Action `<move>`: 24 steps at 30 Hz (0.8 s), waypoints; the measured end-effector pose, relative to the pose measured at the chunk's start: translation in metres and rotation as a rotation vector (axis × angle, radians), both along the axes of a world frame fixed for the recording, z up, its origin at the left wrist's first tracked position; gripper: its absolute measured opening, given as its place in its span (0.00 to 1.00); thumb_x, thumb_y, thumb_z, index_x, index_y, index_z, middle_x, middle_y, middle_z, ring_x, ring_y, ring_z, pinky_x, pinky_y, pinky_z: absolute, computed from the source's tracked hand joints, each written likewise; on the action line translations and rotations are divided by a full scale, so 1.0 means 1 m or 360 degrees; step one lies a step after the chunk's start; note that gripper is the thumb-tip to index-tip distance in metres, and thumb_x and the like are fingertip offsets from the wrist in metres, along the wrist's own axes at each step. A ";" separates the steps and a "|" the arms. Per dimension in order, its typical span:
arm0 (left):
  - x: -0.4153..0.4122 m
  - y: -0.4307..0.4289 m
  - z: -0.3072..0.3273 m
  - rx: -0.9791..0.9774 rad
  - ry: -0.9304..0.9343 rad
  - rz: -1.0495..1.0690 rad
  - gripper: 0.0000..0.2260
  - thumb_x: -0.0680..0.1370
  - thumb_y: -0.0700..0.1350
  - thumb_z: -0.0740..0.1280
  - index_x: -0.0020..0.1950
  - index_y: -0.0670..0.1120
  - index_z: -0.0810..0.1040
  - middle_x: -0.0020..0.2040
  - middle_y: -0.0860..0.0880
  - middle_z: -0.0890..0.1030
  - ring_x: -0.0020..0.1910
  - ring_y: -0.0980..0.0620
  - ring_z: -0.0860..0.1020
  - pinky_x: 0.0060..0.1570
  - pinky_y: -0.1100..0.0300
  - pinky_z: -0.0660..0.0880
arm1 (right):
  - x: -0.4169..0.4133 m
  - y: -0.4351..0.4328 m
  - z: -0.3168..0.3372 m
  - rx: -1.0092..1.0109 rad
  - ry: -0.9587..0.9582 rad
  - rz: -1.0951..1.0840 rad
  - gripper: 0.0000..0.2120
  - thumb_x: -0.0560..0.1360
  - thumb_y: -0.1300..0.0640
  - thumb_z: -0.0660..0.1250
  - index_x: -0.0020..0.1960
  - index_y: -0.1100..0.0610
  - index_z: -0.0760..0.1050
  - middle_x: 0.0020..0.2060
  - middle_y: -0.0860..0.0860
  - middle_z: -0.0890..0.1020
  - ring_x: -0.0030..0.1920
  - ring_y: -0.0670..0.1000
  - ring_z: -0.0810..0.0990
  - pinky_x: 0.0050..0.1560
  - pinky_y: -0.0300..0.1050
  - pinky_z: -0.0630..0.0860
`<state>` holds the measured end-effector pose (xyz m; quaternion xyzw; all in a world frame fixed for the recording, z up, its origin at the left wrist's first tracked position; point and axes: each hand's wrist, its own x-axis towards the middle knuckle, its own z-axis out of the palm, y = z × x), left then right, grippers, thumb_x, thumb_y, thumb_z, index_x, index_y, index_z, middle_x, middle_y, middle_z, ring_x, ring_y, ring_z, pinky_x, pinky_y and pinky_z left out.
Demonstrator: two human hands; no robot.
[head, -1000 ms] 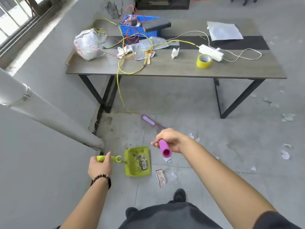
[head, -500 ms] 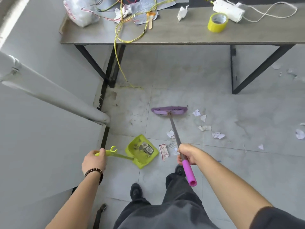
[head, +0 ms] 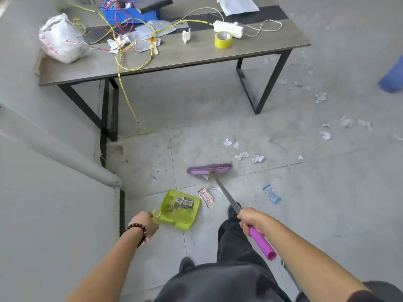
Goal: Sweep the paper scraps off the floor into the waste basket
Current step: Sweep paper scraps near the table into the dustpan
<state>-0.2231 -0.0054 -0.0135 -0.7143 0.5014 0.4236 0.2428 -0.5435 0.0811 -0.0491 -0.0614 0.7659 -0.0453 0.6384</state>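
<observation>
My left hand (head: 145, 224) grips the handle of a lime-green dustpan (head: 181, 209) resting on the floor, with dark debris and a printed scrap inside. My right hand (head: 250, 220) holds the purple-gripped handle of a broom, whose purple head (head: 209, 169) sits on the tiles just beyond the pan. A red-and-white scrap (head: 206, 197) lies between pan and broom. White paper scraps (head: 242, 150) are scattered behind the broom head, and more scraps (head: 326, 134) lie to the right. A blue wrapper (head: 271, 194) lies right of the broom stick. No waste basket is in view.
A grey table (head: 174, 59) on black legs stands ahead, loaded with wires, a white bag, yellow tape and a power strip. A yellow wire (head: 130, 110) hangs to the floor. A white wall (head: 54, 214) with a ledge closes the left. A blue object (head: 392, 77) sits far right.
The broom head came down to the floor and has been drawn closer to the dustpan. My left hand turned the pan and shifted it right. The view swung and tilted.
</observation>
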 end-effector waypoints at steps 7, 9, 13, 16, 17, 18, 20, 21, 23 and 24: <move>0.009 0.029 0.004 -0.0304 -0.0045 -0.0597 0.14 0.69 0.42 0.59 0.50 0.53 0.79 0.40 0.52 0.78 0.43 0.47 0.79 0.38 0.61 0.74 | 0.017 0.065 0.009 -0.0106 0.0225 0.0038 0.16 0.79 0.54 0.56 0.41 0.63 0.74 0.21 0.55 0.72 0.20 0.50 0.68 0.23 0.41 0.66; 0.005 0.041 0.003 -0.0290 -0.0044 -0.0634 0.13 0.70 0.42 0.59 0.49 0.53 0.79 0.41 0.51 0.78 0.44 0.47 0.79 0.42 0.59 0.76 | 0.015 0.069 0.005 -0.0101 0.0259 0.0020 0.13 0.76 0.56 0.55 0.38 0.62 0.72 0.21 0.54 0.72 0.20 0.50 0.68 0.23 0.42 0.66; 0.003 0.063 -0.008 -0.0311 -0.0038 -0.0518 0.13 0.73 0.43 0.60 0.53 0.52 0.79 0.43 0.50 0.78 0.43 0.47 0.77 0.41 0.59 0.75 | 0.019 0.066 -0.002 -0.0187 0.0339 -0.0069 0.12 0.73 0.60 0.54 0.37 0.63 0.73 0.21 0.56 0.72 0.20 0.52 0.68 0.24 0.41 0.66; -0.002 0.074 -0.014 -0.0342 -0.0060 -0.0464 0.12 0.73 0.43 0.60 0.52 0.51 0.79 0.43 0.50 0.79 0.43 0.46 0.78 0.42 0.59 0.76 | 0.025 0.064 -0.005 -0.0215 0.0361 -0.0107 0.13 0.72 0.63 0.53 0.38 0.66 0.75 0.21 0.56 0.73 0.20 0.54 0.70 0.27 0.42 0.70; -0.005 0.074 -0.015 -0.0362 -0.0062 -0.0450 0.12 0.73 0.42 0.60 0.51 0.52 0.79 0.43 0.49 0.80 0.43 0.46 0.78 0.41 0.59 0.76 | 0.028 0.065 -0.006 -0.0202 0.0361 -0.0076 0.13 0.71 0.64 0.53 0.39 0.66 0.75 0.21 0.56 0.73 0.21 0.54 0.71 0.29 0.43 0.71; -0.007 0.073 -0.016 -0.0385 -0.0077 -0.0438 0.12 0.72 0.42 0.60 0.51 0.52 0.79 0.42 0.50 0.79 0.42 0.46 0.78 0.41 0.59 0.76 | 0.032 0.068 -0.006 -0.0173 0.0358 -0.0004 0.12 0.69 0.65 0.53 0.41 0.66 0.76 0.21 0.57 0.73 0.22 0.54 0.72 0.31 0.43 0.73; -0.012 0.067 -0.017 -0.0427 -0.0143 -0.0454 0.11 0.73 0.42 0.61 0.50 0.52 0.79 0.38 0.50 0.78 0.39 0.47 0.78 0.39 0.59 0.74 | 0.045 0.080 -0.002 -0.0130 0.0359 0.0232 0.16 0.67 0.67 0.53 0.50 0.66 0.75 0.25 0.58 0.76 0.26 0.56 0.75 0.34 0.43 0.76; -0.015 0.065 -0.016 -0.0426 -0.0172 -0.0466 0.11 0.73 0.42 0.61 0.50 0.52 0.79 0.38 0.50 0.77 0.39 0.47 0.77 0.39 0.59 0.73 | 0.053 0.090 0.002 -0.0116 0.0338 0.0333 0.19 0.67 0.68 0.53 0.56 0.64 0.72 0.28 0.59 0.77 0.27 0.56 0.76 0.32 0.43 0.76; -0.021 0.064 -0.016 -0.0443 -0.0202 -0.0475 0.11 0.72 0.42 0.61 0.49 0.52 0.79 0.40 0.49 0.78 0.41 0.46 0.77 0.40 0.58 0.73 | 0.066 0.113 0.010 -0.0113 0.0237 0.0405 0.23 0.67 0.68 0.52 0.61 0.59 0.68 0.33 0.60 0.77 0.27 0.56 0.76 0.28 0.42 0.73; -0.024 0.064 -0.017 -0.0449 -0.0215 -0.0478 0.11 0.72 0.41 0.62 0.49 0.51 0.79 0.42 0.49 0.78 0.41 0.45 0.76 0.40 0.58 0.73 | 0.069 0.123 0.013 -0.0102 0.0179 0.0416 0.24 0.66 0.69 0.53 0.61 0.58 0.68 0.34 0.60 0.76 0.28 0.56 0.75 0.28 0.42 0.72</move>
